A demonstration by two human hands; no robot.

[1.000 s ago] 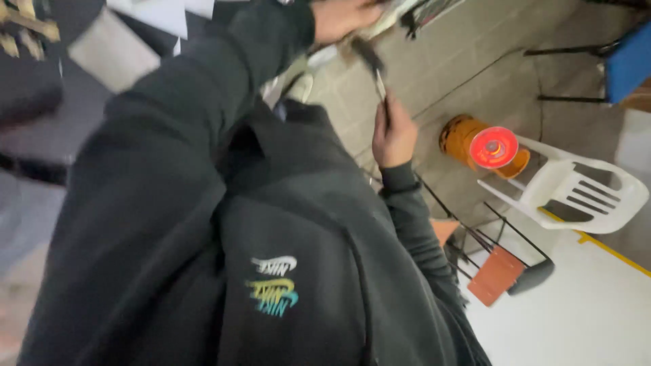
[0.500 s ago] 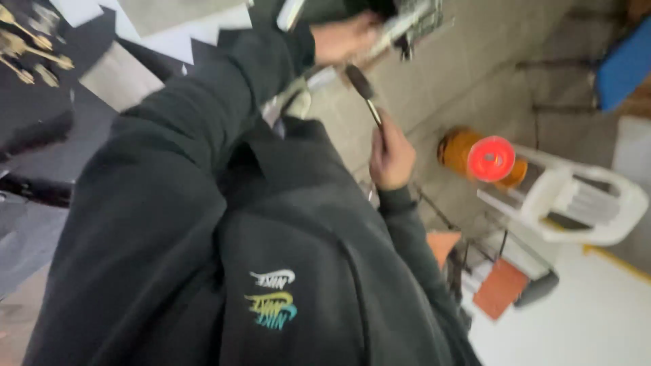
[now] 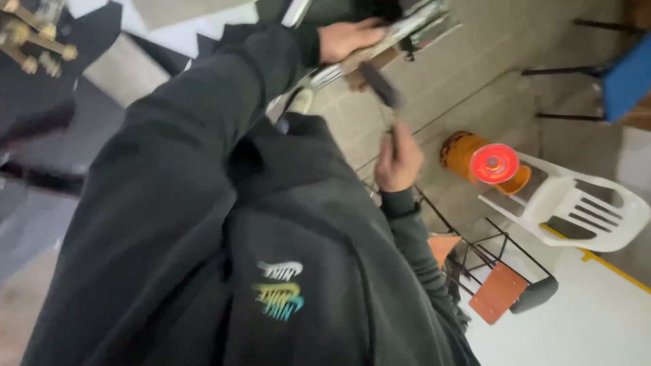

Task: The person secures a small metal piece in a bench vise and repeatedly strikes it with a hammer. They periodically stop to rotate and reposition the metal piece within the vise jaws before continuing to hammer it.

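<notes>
My left hand [image 3: 349, 37] reaches out at the top of the view and grips a long silvery metal strip [image 3: 407, 27] that lies over a wooden piece [image 3: 359, 73]. Just below it, my right hand [image 3: 399, 161] is closed around the thin handle of a hammer-like tool [image 3: 377, 83]. The tool's dark head is blurred and sits close under the strip. My dark hooded top, with a coloured chest logo, fills the middle of the view.
An orange gas cylinder with a red cap [image 3: 493, 163] stands on the tiled floor beside a white plastic chair [image 3: 576, 207]. A folding chair with an orange seat [image 3: 500, 293] is lower right and a blue chair [image 3: 629, 78] upper right. A guitar headstock [image 3: 34, 42] shows top left.
Both hands sit lower in the view than a second ago. The tool's head has tilted closer to the metal strip and is now motion-blurred. My left hand keeps its hold on the strip.
</notes>
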